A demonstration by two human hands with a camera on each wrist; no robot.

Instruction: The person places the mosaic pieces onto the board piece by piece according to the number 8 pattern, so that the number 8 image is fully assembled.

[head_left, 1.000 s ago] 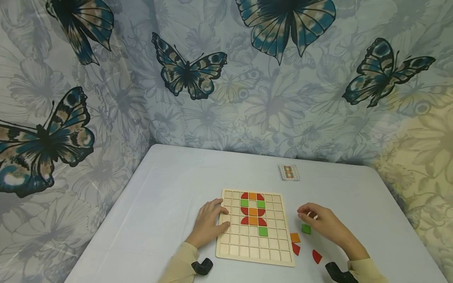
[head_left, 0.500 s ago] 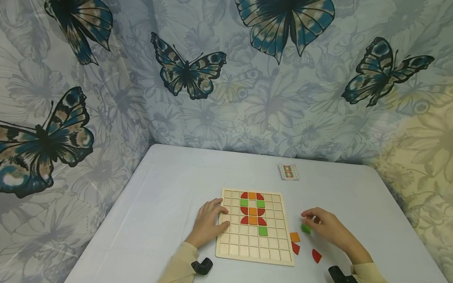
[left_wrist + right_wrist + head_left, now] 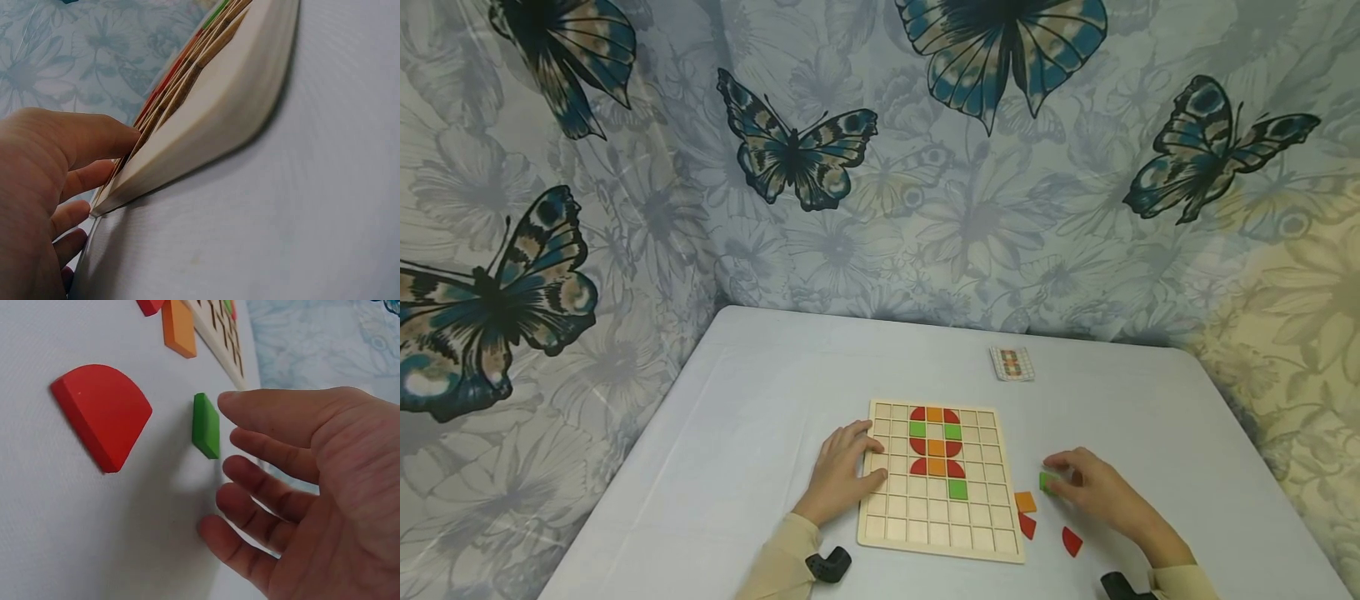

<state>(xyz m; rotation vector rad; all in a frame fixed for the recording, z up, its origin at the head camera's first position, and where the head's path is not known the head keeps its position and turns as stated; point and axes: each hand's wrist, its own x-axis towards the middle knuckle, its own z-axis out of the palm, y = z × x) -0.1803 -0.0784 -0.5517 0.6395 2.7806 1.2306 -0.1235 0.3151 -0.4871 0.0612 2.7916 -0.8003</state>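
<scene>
My left hand (image 3: pixel 842 467) rests at the left edge of a wooden grid board (image 3: pixel 917 533). In the left wrist view its thumb lies on the board's top, with the other fingers (image 3: pixel 70 215) spread along the side. Red quarter-round, orange square and green square tiles fill several cells in the board's middle columns. My right hand (image 3: pixel 1097 492) is over the table to the right of the board, thumb and fingertips right beside a loose green square tile (image 3: pixel 206 427). In the right wrist view the fingers are loosely bent, and that tile lies on the cloth by the thumb tip.
Between board and right hand lie an orange square tile (image 3: pixel 1026 502) and a red quarter-round tile (image 3: pixel 1027 525). Another red quarter-round tile (image 3: pixel 1072 542) is nearer the front. A small pattern card (image 3: pixel 1012 364) lies at the back of the white-covered table (image 3: pixel 760 375).
My right hand has moved slightly toward the front and right, down to the green square tile, which it now partly covers in the head view. The left hand stays on the board's edge.
</scene>
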